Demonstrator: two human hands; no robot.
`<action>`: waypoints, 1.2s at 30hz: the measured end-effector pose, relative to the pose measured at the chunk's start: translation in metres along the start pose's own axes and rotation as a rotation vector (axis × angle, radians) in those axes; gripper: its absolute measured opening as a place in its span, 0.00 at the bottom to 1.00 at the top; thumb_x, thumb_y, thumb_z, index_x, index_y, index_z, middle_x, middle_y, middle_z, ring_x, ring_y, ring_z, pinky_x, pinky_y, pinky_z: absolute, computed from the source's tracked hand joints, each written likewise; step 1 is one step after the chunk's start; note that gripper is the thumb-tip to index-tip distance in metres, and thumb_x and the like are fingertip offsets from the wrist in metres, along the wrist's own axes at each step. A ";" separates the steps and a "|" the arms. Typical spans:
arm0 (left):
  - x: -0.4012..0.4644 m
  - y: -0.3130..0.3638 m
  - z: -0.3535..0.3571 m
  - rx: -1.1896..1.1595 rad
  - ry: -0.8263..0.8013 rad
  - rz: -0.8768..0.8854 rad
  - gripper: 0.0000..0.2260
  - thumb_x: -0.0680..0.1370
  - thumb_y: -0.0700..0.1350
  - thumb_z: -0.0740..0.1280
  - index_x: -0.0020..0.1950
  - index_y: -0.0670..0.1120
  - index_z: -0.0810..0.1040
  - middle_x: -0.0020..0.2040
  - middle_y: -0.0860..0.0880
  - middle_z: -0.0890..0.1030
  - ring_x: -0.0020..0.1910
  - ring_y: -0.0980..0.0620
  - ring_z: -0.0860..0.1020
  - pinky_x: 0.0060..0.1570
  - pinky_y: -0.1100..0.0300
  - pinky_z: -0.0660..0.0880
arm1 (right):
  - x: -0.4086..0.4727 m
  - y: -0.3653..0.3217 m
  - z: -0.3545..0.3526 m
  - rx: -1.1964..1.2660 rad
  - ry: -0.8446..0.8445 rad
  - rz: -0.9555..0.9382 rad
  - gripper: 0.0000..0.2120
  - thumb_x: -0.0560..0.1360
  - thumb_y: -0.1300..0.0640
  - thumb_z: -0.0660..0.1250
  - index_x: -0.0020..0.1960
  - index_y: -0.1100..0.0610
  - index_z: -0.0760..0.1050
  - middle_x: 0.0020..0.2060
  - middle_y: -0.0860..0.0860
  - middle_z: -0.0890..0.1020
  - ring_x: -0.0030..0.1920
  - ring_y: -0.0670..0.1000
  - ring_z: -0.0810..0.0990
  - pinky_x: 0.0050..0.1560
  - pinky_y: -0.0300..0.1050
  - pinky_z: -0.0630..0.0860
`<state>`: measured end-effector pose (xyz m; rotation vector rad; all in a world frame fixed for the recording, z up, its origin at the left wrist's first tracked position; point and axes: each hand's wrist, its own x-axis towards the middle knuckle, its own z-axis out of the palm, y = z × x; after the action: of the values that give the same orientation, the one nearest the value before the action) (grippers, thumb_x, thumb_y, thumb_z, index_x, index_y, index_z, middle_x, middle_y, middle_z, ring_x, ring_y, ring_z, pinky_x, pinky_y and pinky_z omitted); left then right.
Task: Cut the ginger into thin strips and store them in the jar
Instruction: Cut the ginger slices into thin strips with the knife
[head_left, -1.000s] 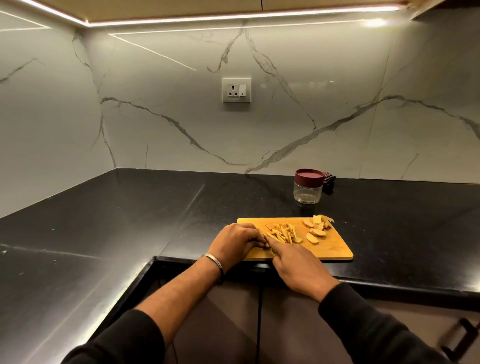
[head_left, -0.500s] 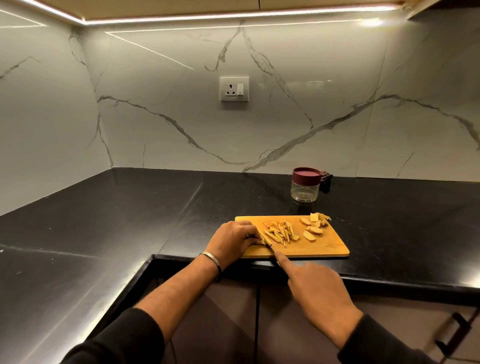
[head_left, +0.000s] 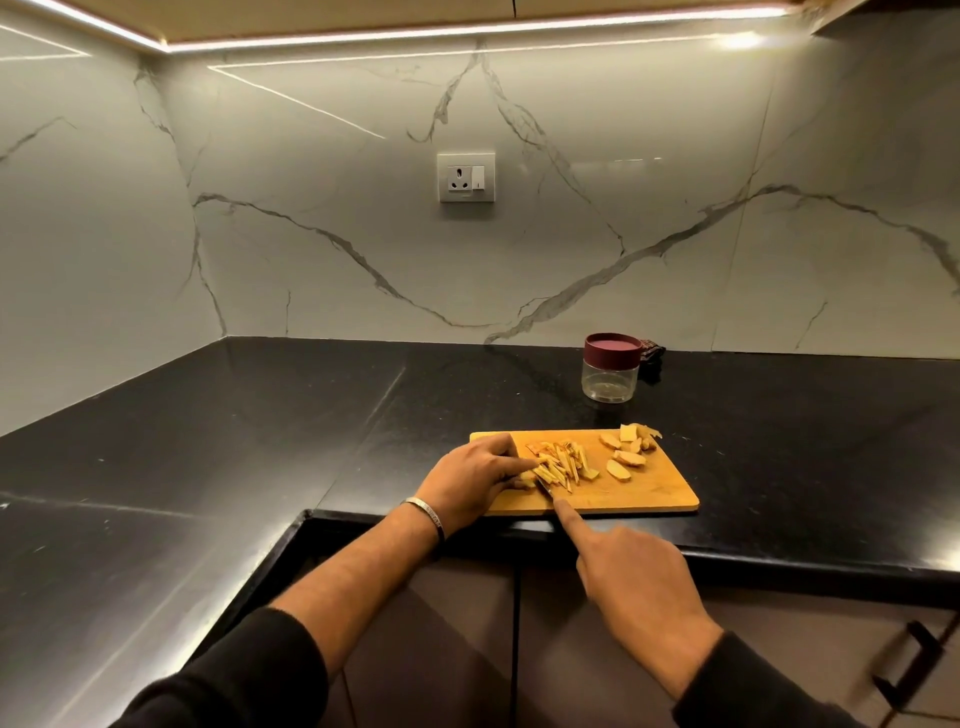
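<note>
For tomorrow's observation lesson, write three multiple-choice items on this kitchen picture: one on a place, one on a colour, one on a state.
1. Where does the clear glass jar stand?
A. on the black stone counter behind the wooden cutting board
B. on the board
C. in a hand

2. What colour is the jar's round lid?
A. green
B. maroon
C. white

3. What state is the jar in?
A. open and full
B. lying on its side
C. closed, with no ginger inside

Answers:
1 A: it sits on the counter near the wall, apart from the board.
2 B: the lid is dark red.
3 C: the lid is on and the pale ginger strips lie on the board.
</note>
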<state>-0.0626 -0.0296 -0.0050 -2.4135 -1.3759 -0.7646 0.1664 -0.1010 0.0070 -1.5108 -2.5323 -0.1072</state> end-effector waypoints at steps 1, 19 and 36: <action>-0.001 0.000 0.001 -0.024 0.015 -0.025 0.11 0.79 0.46 0.68 0.62 0.51 0.81 0.54 0.49 0.80 0.49 0.52 0.80 0.48 0.57 0.80 | 0.000 0.002 -0.001 0.027 0.006 0.003 0.30 0.86 0.50 0.52 0.81 0.42 0.40 0.41 0.47 0.74 0.42 0.47 0.76 0.44 0.44 0.74; -0.007 0.001 0.002 -0.086 0.097 -0.081 0.05 0.77 0.48 0.71 0.50 0.51 0.85 0.48 0.53 0.85 0.44 0.56 0.83 0.46 0.60 0.81 | 0.044 -0.014 -0.008 0.218 -0.024 -0.002 0.25 0.85 0.48 0.53 0.81 0.42 0.52 0.43 0.46 0.75 0.42 0.46 0.73 0.39 0.41 0.68; -0.006 0.002 0.000 -0.074 0.100 -0.095 0.05 0.76 0.46 0.72 0.50 0.49 0.85 0.48 0.51 0.85 0.45 0.54 0.83 0.50 0.61 0.80 | 0.050 -0.014 -0.008 0.318 -0.124 -0.010 0.26 0.85 0.52 0.54 0.81 0.45 0.53 0.53 0.48 0.78 0.51 0.47 0.75 0.52 0.42 0.73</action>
<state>-0.0630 -0.0351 -0.0078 -2.3429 -1.4557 -0.9623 0.1319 -0.0659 0.0256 -1.4159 -2.4994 0.3812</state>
